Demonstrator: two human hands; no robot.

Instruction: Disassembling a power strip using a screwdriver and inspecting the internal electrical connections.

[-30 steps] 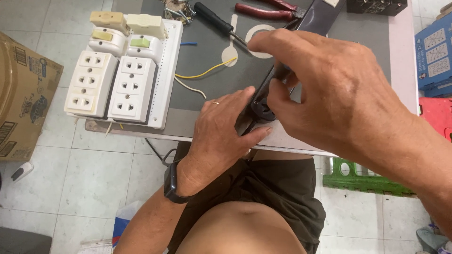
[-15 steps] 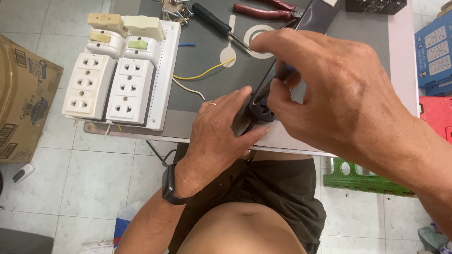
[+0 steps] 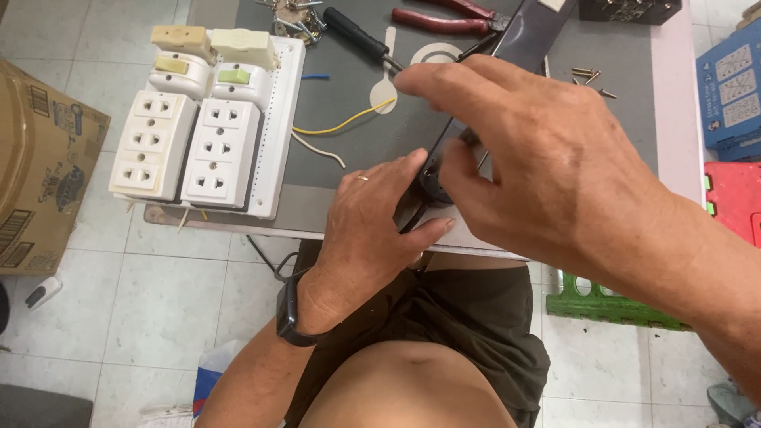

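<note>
A long dark flat device (image 3: 529,38) lies across the grey table top (image 3: 341,95), running from the far right toward me. My left hand (image 3: 372,230), with a ring and a black wristband, grips its near end at the table's front edge. My right hand (image 3: 547,166) covers the same end from above, its fingers pressed on a round dark part (image 3: 434,184) there. Most of that near end is hidden under both hands.
A white board with sockets and switches (image 3: 208,119) overhangs the table's left front. Yellow and white wires (image 3: 337,127), a black-handled screwdriver (image 3: 357,33), red pliers (image 3: 444,17) and loose screws (image 3: 590,78) lie behind. A cardboard box (image 3: 40,174) stands left, blue and red boxes right.
My right hand has shifted slightly over the device's near end; my left hand stays clamped in place. The view has drifted a little.
</note>
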